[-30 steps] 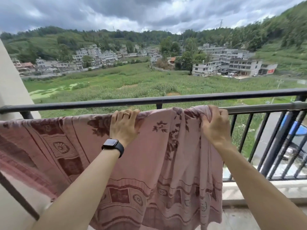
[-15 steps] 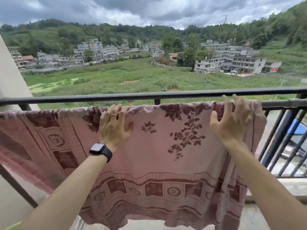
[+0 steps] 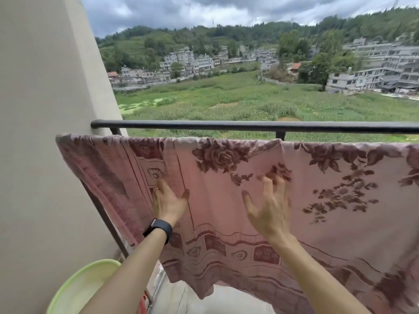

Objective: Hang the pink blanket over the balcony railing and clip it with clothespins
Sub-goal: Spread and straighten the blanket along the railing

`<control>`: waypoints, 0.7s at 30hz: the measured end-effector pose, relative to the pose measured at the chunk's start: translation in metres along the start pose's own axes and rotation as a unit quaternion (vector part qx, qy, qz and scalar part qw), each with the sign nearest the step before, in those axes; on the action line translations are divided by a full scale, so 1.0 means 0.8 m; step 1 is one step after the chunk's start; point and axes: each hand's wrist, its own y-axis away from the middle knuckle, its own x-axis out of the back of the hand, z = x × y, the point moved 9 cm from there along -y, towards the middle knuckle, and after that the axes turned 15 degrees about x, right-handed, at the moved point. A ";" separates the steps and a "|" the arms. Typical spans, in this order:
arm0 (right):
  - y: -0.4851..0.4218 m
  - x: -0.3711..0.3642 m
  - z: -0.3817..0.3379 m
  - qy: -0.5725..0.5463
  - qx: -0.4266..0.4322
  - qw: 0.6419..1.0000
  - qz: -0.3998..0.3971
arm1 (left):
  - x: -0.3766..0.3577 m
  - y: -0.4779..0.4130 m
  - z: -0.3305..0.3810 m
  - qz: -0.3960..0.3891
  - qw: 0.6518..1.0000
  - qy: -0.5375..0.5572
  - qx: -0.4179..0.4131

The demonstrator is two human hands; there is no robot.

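Though draped full-width over the bar just under the balcony railing (image 3: 249, 126), not yet clipped: 0 clothespins in view.
Item 1, pink blanket (image 3: 249, 200): mid-frame, spanning 9 to 3 o'clock, spread flat, presumably for even drying.
Item 2, left hand (image 3: 169, 203): 7 o'clock, fingers straight and laid on the cloth, likely smoothing.
Item 3, right hand (image 3: 269, 209): 5 o'clock, fingers spread apart, blurred, gripping nothing.
Item 4, green basin (image 3: 79, 288): far 7 o'clock, probably the laundry carrier.
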 end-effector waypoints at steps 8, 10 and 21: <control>0.005 -0.117 0.016 -0.014 -0.234 0.957 -0.172 | -0.034 -0.045 -0.038 -0.083 0.990 -0.102 -0.047; -0.007 -0.115 0.010 0.021 -0.217 0.967 -0.130 | -0.028 -0.053 -0.042 -0.059 0.989 -0.110 -0.082; 0.067 -0.122 -0.024 0.105 -0.139 0.985 -0.010 | -0.029 -0.062 -0.111 -0.021 0.979 -0.042 -0.200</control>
